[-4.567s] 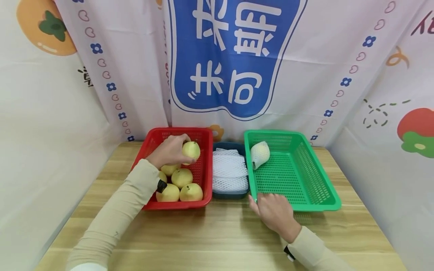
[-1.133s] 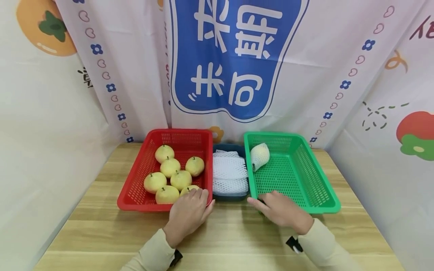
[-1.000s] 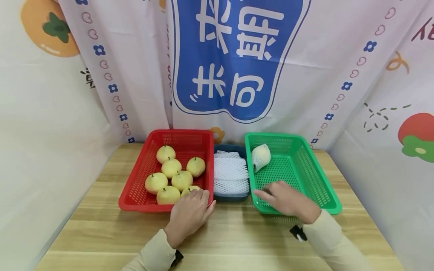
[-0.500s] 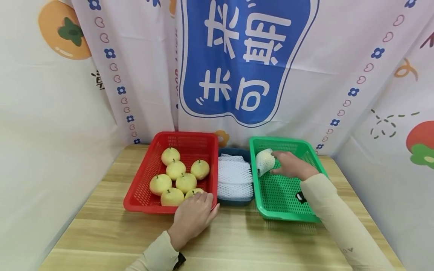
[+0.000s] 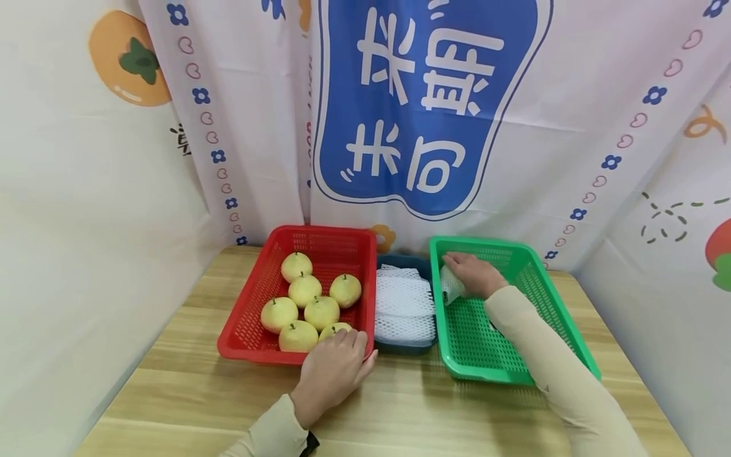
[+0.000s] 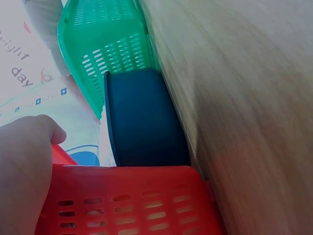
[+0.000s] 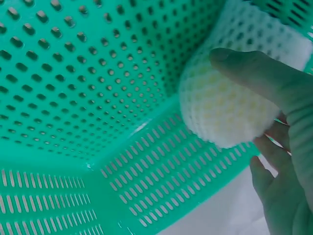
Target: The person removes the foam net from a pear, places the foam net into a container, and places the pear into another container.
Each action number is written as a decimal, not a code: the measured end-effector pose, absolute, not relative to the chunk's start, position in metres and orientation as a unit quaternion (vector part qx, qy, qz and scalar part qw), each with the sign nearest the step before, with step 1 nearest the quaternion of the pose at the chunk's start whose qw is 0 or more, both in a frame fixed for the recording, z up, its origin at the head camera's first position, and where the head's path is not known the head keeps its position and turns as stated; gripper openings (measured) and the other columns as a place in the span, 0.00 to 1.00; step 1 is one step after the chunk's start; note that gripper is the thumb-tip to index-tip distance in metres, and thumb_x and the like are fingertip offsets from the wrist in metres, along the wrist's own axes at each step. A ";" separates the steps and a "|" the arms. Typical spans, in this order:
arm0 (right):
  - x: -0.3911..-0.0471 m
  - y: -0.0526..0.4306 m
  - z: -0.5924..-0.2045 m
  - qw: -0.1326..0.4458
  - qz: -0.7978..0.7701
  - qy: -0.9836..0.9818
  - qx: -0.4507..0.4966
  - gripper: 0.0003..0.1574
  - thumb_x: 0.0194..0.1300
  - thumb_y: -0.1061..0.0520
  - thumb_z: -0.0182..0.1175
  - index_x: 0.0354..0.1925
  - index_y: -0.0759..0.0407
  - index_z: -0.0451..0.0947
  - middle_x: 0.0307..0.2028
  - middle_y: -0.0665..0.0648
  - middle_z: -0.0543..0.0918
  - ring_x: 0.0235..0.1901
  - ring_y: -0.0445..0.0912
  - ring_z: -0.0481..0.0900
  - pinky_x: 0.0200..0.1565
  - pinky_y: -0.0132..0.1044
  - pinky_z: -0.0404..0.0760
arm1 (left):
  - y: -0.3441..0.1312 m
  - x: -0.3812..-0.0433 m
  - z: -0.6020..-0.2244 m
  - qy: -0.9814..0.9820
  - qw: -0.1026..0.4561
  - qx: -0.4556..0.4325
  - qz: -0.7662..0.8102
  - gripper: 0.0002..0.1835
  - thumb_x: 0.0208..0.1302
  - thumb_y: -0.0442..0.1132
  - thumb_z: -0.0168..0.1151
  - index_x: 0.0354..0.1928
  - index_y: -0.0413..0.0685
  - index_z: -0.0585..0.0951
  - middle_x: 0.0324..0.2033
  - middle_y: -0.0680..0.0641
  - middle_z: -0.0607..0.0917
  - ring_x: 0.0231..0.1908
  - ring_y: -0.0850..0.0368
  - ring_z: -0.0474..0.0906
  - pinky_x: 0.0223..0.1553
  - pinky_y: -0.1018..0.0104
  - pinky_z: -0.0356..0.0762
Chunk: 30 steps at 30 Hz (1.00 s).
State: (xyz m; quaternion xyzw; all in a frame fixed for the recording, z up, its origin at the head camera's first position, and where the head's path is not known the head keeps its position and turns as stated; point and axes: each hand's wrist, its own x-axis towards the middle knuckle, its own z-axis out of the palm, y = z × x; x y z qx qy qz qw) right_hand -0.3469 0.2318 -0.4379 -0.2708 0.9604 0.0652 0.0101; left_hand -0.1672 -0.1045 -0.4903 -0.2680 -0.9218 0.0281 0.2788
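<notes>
In the head view my left hand (image 5: 334, 374) lies over the front rim of the red basket (image 5: 242, 349), fingers curled over the rim beside the nearest pear (image 5: 335, 331). Several bare yellow pears (image 5: 305, 291) sit in that basket. My right hand (image 5: 475, 274) is inside the green basket (image 5: 502, 374) at its back left corner. It grips a pear in a white foam net (image 5: 451, 287), which it partly hides. The right wrist view shows the thumb (image 7: 249, 68) across the netted pear (image 7: 225, 105), with other fingers on its far side.
Between the baskets stands a dark blue bin (image 5: 407, 348) with a stack of white foam nets (image 5: 404, 304). All stand on a wooden table (image 5: 188, 387). A printed cloth (image 5: 274, 127) hangs behind and at both sides.
My right hand has left the green basket's front rim, reached to the back left and taken hold of the netted pear. The left hand, earlier holding a pear, now stays on the red rim.
</notes>
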 end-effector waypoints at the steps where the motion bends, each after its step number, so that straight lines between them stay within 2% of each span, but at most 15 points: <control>1: -0.348 0.232 -0.441 0.005 0.078 0.959 -0.274 0.57 0.54 0.68 0.79 0.77 0.70 0.63 0.76 0.71 0.69 0.74 0.67 0.69 0.73 0.59 0.71 | -0.104 -0.167 -0.491 -0.920 0.284 -0.270 0.028 0.19 0.70 0.60 0.64 0.35 0.53 0.79 0.21 0.53 0.79 0.24 0.60 0.76 0.24 0.70 0.78; 6: -0.353 0.234 -0.452 -0.013 0.102 0.955 -0.276 0.55 0.53 0.67 0.80 0.75 0.70 0.65 0.74 0.71 0.71 0.73 0.66 0.71 0.73 0.58 0.71 | -0.103 -0.167 -0.492 -0.913 0.297 -0.277 0.030 0.18 0.70 0.59 0.64 0.34 0.53 0.78 0.20 0.54 0.79 0.23 0.60 0.75 0.24 0.70 0.77; 16: -0.360 0.239 -0.467 -0.051 0.109 0.947 -0.297 0.57 0.49 0.65 0.84 0.73 0.69 0.67 0.72 0.71 0.72 0.70 0.65 0.74 0.68 0.58 0.77 | -0.104 -0.165 -0.489 -0.922 0.275 -0.268 0.041 0.19 0.73 0.61 0.60 0.36 0.53 0.79 0.22 0.54 0.81 0.25 0.60 0.76 0.27 0.70 0.80; 19: -0.363 0.238 -0.475 -0.081 0.114 0.941 -0.309 0.51 0.51 0.69 0.80 0.70 0.69 0.69 0.70 0.71 0.73 0.69 0.65 0.75 0.66 0.57 0.79 | -0.104 -0.165 -0.489 -0.924 0.273 -0.266 0.041 0.19 0.73 0.60 0.60 0.36 0.53 0.79 0.22 0.54 0.81 0.25 0.60 0.76 0.27 0.70 0.81; 25: -0.368 0.233 -0.488 -0.139 0.140 0.929 -0.314 0.32 0.61 0.74 0.70 0.61 0.67 0.72 0.61 0.68 0.79 0.63 0.61 0.80 0.64 0.54 0.81 | -0.104 -0.166 -0.491 -0.925 0.273 -0.263 0.036 0.19 0.73 0.60 0.61 0.36 0.53 0.78 0.22 0.54 0.80 0.25 0.60 0.75 0.26 0.70 0.79; 30: -0.369 0.231 -0.493 -0.158 0.139 0.927 -0.311 0.29 0.59 0.74 0.71 0.56 0.66 0.74 0.56 0.66 0.81 0.60 0.60 0.81 0.62 0.54 0.82 | -0.104 -0.167 -0.491 -0.924 0.274 -0.263 0.038 0.19 0.73 0.61 0.61 0.37 0.53 0.79 0.22 0.54 0.81 0.25 0.60 0.76 0.26 0.70 0.79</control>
